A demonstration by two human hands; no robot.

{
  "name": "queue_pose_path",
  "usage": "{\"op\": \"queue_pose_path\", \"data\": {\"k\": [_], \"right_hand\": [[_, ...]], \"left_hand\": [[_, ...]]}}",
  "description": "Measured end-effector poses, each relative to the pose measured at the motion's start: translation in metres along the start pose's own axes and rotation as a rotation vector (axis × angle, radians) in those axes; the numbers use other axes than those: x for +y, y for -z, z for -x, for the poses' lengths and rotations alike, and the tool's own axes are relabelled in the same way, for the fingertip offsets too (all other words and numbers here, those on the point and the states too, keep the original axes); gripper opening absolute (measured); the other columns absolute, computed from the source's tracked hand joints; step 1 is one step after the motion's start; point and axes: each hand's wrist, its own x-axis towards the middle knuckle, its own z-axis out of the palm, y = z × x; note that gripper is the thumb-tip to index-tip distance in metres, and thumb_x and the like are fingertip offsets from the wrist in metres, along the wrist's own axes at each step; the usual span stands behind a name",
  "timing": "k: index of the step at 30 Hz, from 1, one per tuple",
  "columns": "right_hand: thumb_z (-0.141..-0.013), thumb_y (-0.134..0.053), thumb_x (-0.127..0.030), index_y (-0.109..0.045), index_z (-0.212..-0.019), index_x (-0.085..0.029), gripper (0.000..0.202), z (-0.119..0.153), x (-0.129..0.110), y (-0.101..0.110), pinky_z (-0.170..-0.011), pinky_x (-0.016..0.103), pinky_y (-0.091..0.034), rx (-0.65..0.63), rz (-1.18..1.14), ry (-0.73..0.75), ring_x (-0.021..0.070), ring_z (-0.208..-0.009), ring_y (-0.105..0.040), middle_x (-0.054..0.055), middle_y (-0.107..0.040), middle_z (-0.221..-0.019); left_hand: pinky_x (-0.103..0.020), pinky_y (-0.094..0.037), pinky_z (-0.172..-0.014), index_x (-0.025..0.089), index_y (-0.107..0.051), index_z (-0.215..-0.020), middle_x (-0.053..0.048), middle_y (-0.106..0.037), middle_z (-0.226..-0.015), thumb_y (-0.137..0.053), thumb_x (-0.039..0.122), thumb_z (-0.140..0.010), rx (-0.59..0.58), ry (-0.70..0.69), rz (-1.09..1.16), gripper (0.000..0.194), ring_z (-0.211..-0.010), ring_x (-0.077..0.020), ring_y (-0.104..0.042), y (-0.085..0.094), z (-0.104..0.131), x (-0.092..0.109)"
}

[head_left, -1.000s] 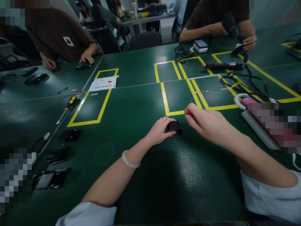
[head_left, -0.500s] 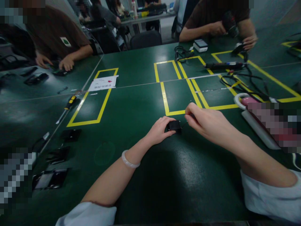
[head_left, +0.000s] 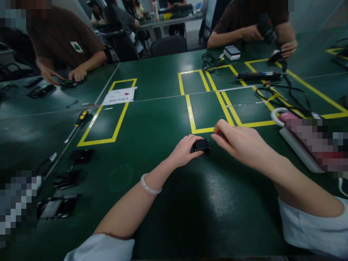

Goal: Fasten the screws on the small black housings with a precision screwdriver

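Light [head_left: 219,195] glints on the green, yellow-taped bench [head_left: 157,119], and beyond stand a black chair [head_left: 169,46], a second bench [head_left: 160,23] and a greyish wall [head_left: 317,16].

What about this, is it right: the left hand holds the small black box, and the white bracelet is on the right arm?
Not quite: the white bracelet is on the left arm, as the head view shows. The left hand does hold the small black box.

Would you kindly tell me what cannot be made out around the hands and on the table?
In the head view:
Thin dark piece: one end hidden by the right hand.
Black block: left end partly covered by the left hand.
Paper sheet: its writing is too small to read.
Pink object: partly covered by pixelation.
Left sleeve: cut off by the bottom edge.
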Motion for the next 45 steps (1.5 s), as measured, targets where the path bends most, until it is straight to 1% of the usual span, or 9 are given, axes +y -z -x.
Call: {"op": "queue_pose_path", "data": {"k": [2, 9, 16, 23, 30, 34, 39, 41, 45], "right_hand": [[-0.096, -0.036, -0.04, -0.05, -0.096, -0.021, 0.023, -0.0002, 0.0007, -0.0007, -0.05, 0.026, -0.025, -0.003, 0.014, -0.002, 0.0168, -0.058, -0.058, 0.001, -0.063, -0.069], [-0.095, -0.034, -0.031, -0.048, -0.102, -0.019, 0.019, 0.0005, 0.0016, -0.0007, -0.05, 0.026, -0.026, 0.005, 0.004, -0.003, 0.0164, -0.058, -0.058, 0.002, -0.064, -0.073], [-0.096, -0.035, -0.038, -0.049, -0.097, -0.02, 0.023, -0.0007, 0.0007, 0.0, -0.05, 0.027, -0.025, -0.013, 0.008, -0.003, 0.0171, -0.059, -0.059, 0.002, -0.063, -0.072], [-0.094, -0.036, -0.031, -0.048, -0.101, -0.02, 0.018, 0.0001, 0.0021, -0.0004, -0.051, 0.026, -0.027, 0.001, -0.031, 0.009, 0.0163, -0.059, -0.058, 0.001, -0.063, -0.073], [-0.096, -0.036, -0.041, -0.05, -0.096, -0.021, 0.025, 0.0007, 0.0008, 0.0003, -0.051, 0.026, -0.027, -0.011, -0.004, 0.014, 0.0172, -0.059, -0.059, 0.001, -0.062, -0.069], [-0.096, -0.035, -0.036, -0.05, -0.099, -0.02, 0.022, -0.0002, 0.0015, -0.0018, -0.05, 0.027, -0.026, -0.005, 0.024, -0.007, 0.0176, -0.058, -0.059, 0.001, -0.063, -0.071], [-0.095, -0.034, -0.032, -0.048, -0.102, -0.02, 0.02, -0.0002, -0.0001, 0.0003, -0.051, 0.027, -0.026, 0.001, -0.006, -0.009, 0.0169, -0.059, -0.059, 0.001, -0.063, -0.072], [-0.096, -0.033, -0.033, -0.049, -0.101, -0.02, 0.021, 0.0001, -0.0006, 0.0015, -0.051, 0.027, -0.026, -0.001, -0.015, 0.003, 0.0166, -0.06, -0.059, 0.001, -0.063, -0.073], [-0.097, -0.033, -0.042, -0.05, -0.095, -0.021, 0.027, 0.0004, 0.0005, 0.0005, -0.051, 0.027, -0.026, 0.003, 0.022, 0.031, 0.0174, -0.061, -0.06, 0.001, -0.064, -0.071]], "left_hand": [[-0.038, -0.043, -0.095, 0.022, -0.052, -0.12, -0.008, -0.058, -0.119, -0.061, 0.034, -0.087, 0.002, 0.002, 0.001, 0.036, -0.11, -0.0248, -0.054, -0.0003, 0.0001, -0.0003], [-0.038, -0.043, -0.095, 0.021, -0.052, -0.121, -0.008, -0.057, -0.119, -0.059, 0.035, -0.088, 0.005, -0.007, -0.008, 0.036, -0.109, -0.0245, -0.054, -0.0004, 0.0005, 0.0004], [-0.039, -0.042, -0.096, 0.021, -0.051, -0.122, -0.008, -0.057, -0.119, -0.059, 0.034, -0.088, -0.003, 0.005, -0.007, 0.037, -0.111, -0.0246, -0.053, -0.0003, 0.0004, 0.0011], [-0.039, -0.042, -0.097, 0.022, -0.052, -0.121, -0.008, -0.057, -0.12, -0.06, 0.033, -0.088, 0.007, -0.002, -0.009, 0.036, -0.111, -0.0247, -0.053, -0.0007, 0.0001, 0.0012], [-0.038, -0.042, -0.096, 0.021, -0.051, -0.122, -0.008, -0.057, -0.119, -0.059, 0.033, -0.089, 0.007, -0.011, -0.009, 0.036, -0.111, -0.0242, -0.053, -0.0009, 0.0004, 0.0006], [-0.038, -0.043, -0.095, 0.021, -0.051, -0.121, -0.008, -0.058, -0.119, -0.059, 0.034, -0.089, 0.004, -0.007, -0.018, 0.036, -0.11, -0.0245, -0.053, -0.0008, 0.0002, 0.0009], [-0.038, -0.043, -0.096, 0.021, -0.052, -0.121, -0.008, -0.057, -0.12, -0.06, 0.033, -0.088, 0.004, -0.005, -0.014, 0.036, -0.111, -0.0249, -0.053, -0.0002, -0.0001, 0.0019], [-0.038, -0.043, -0.095, 0.021, -0.051, -0.121, -0.008, -0.057, -0.12, -0.06, 0.033, -0.088, 0.003, -0.005, -0.014, 0.036, -0.111, -0.0249, -0.053, -0.0003, -0.0002, 0.0015], [-0.038, -0.043, -0.096, 0.021, -0.05, -0.122, -0.008, -0.057, -0.121, -0.061, 0.033, -0.088, 0.005, -0.007, -0.021, 0.038, -0.111, -0.0249, -0.053, -0.0015, -0.0004, -0.0004]]}}
